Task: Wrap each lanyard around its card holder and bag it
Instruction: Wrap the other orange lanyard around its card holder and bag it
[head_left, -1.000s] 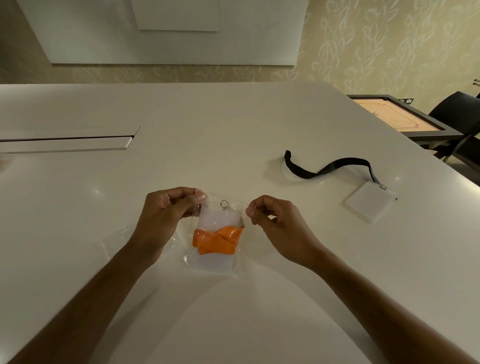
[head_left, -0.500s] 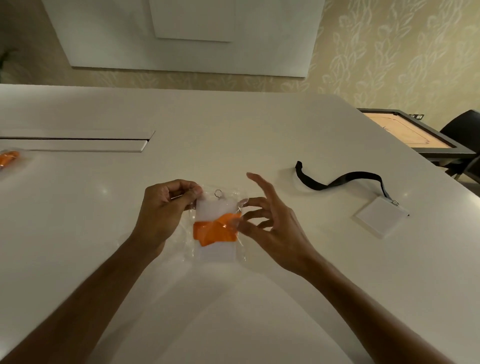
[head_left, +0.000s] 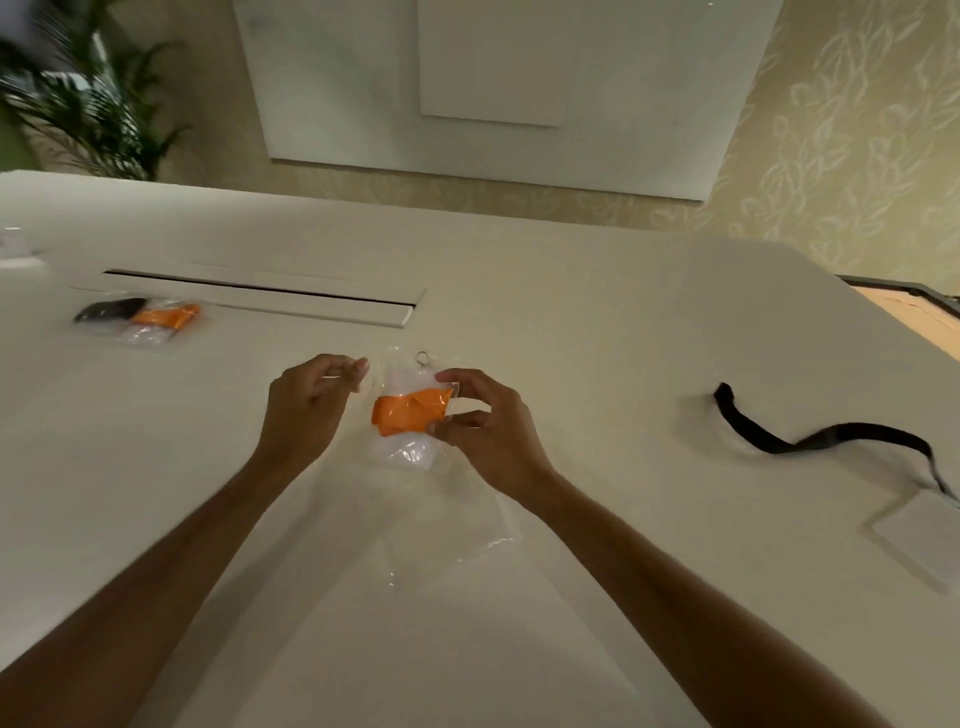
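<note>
black lanyard (head_left: 810, 434) right, bagged holders (head_left: 143, 317) far left
</note>
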